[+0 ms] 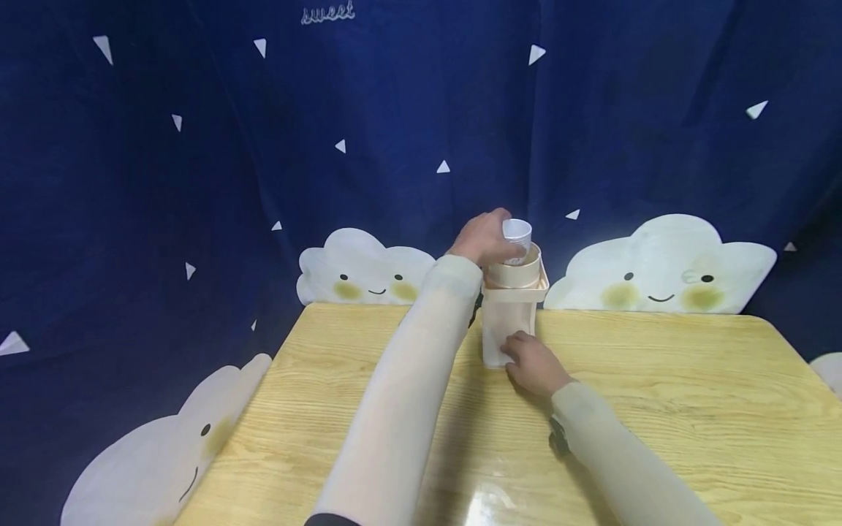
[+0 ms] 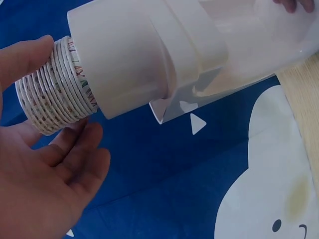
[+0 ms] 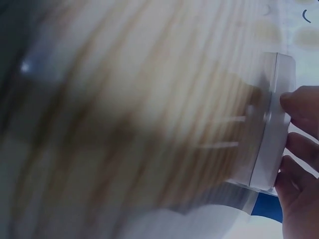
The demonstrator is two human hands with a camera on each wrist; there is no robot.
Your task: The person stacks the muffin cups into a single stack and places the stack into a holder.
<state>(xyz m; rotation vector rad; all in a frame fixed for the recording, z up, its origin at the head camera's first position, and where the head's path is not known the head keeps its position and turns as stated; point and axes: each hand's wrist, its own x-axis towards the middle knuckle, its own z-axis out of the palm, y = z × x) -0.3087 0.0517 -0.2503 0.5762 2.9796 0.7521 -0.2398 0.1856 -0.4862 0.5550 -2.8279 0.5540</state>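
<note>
A pale cup dispenser (image 1: 508,321) stands upright near the table's far edge, with a round sleeve (image 1: 516,275) at its top. My left hand (image 1: 485,237) grips a stack of patterned paper cups (image 2: 52,89) between thumb and curled fingers. One end of the stack sits inside the mouth of the round sleeve (image 2: 117,55), and the rest sticks out. Low on the dispenser, my right hand (image 1: 534,365) holds the base with bent fingers. In the right wrist view, its thumb and fingertips (image 3: 294,144) touch the dispenser's base edge (image 3: 269,129).
The wooden table (image 1: 658,409) spreads to both sides of the dispenser. Behind it hangs a dark blue curtain (image 1: 395,88) with white triangles. White smiling cloud shapes (image 1: 362,267) line the table's far and left edges.
</note>
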